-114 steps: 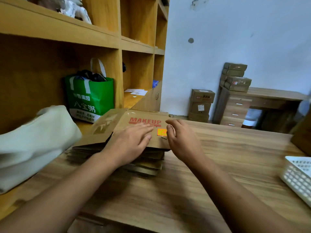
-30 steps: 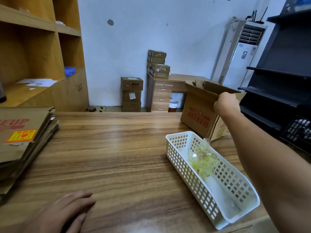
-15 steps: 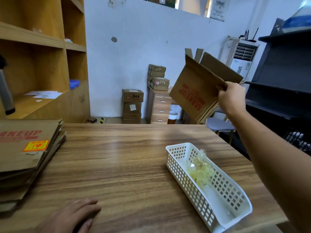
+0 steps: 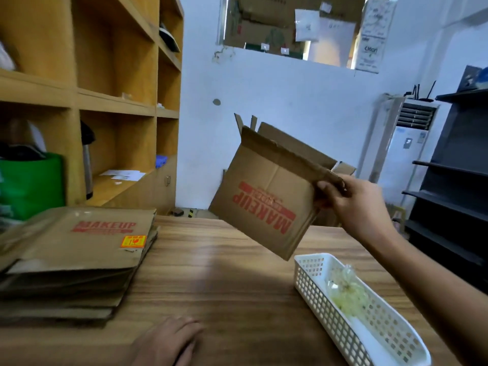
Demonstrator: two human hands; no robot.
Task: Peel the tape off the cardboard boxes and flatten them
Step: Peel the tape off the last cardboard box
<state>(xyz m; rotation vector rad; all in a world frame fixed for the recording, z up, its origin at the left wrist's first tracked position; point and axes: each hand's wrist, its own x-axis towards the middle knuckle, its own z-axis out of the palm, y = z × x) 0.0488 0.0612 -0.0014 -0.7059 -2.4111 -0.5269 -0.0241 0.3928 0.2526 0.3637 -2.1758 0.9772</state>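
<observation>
Cardboard box (image 4: 264,196) is hanging tilted above the table (image 4: 224,276) | right hand (image 4: 361,204) is gripping its upper edge | left hand (image 4: 166,342) is resting flat, fingers relaxed, on the table

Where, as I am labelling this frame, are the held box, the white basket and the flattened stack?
held box (image 4: 264,191): head view, on its printed side panel.
white basket (image 4: 314,286): head view, on its perforated left wall.
flattened stack (image 4: 79,249): head view, on its top sheet.
</observation>
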